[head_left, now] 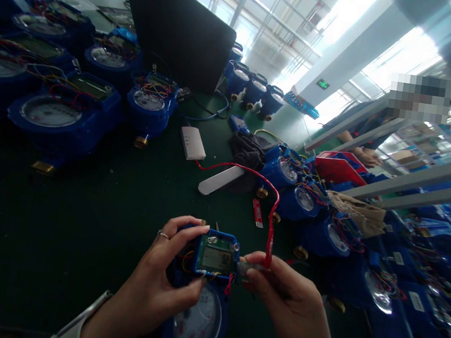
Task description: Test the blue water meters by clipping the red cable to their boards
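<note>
A blue meter [198, 322] with a round dial lies at the bottom centre, and a blue-framed display module [217, 257] with a green circuit board sits at its upper end. My left hand [172, 268] grips the module, fingers at its top left and thumb at its lower edge. In my right hand [282, 289], thumb and fingers pinch a greyish connector [248, 268] against the module's right side. A red cable [273, 215] runs from that connector to a white box [193, 143] further back. Thin coloured wires hang at the module's lower edge.
Several blue meters [62, 118] stand at the left, others [337, 238] at the right. A grey-white bar [220, 180], dark cloth [247, 149] and small red packet [257, 212] lie mid-table. Behind are a black panel [182, 28], red bin [339, 167] and another person [361, 124].
</note>
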### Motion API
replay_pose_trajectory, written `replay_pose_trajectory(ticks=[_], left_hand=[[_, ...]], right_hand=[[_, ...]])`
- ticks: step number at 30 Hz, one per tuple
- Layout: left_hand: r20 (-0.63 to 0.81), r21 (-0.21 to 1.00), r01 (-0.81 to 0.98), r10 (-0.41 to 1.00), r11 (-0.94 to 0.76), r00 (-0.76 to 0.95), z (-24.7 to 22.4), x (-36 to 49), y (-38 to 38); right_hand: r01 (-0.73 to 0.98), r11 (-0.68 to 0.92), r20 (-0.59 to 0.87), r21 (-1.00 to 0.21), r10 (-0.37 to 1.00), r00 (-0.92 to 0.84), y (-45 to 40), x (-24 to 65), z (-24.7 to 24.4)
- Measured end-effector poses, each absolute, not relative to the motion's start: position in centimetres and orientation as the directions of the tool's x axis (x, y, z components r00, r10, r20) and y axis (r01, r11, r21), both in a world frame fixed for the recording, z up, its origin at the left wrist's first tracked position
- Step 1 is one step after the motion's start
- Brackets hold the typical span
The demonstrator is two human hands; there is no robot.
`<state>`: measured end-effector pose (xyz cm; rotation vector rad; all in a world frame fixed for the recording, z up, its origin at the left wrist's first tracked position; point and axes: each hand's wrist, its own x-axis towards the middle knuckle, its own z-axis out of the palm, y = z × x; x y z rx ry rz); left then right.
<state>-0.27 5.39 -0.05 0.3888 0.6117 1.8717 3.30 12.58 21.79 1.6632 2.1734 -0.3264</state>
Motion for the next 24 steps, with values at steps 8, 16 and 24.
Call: replay_pose_trajectory(ticks=[8, 16, 24], left_hand=[[-0.009, 0.594, -0.746, 0.925, -0.3, -0.379, 0.0, -0.5, 5.4], [0.031, 0.623, -0.739, 0.952, -0.257, -0.305, -2.3, -1.1, 5.4], [-0.064, 0.731, -0.519, 0.712, -0.443, -0.699, -3.9, -4.1, 3.7]], right_hand=[[0.865, 0.5, -0.479, 0.034, 0.768, -0.425, 13.3, 2.8, 22.3], [0.826, 0.425, -0.401, 0.37, 0.875, -0.271, 15.7, 7.1, 23.9], [0.699, 0.584, -0.086, 0.413, 0.789, -0.608, 15.0, 4.6, 27.5]])
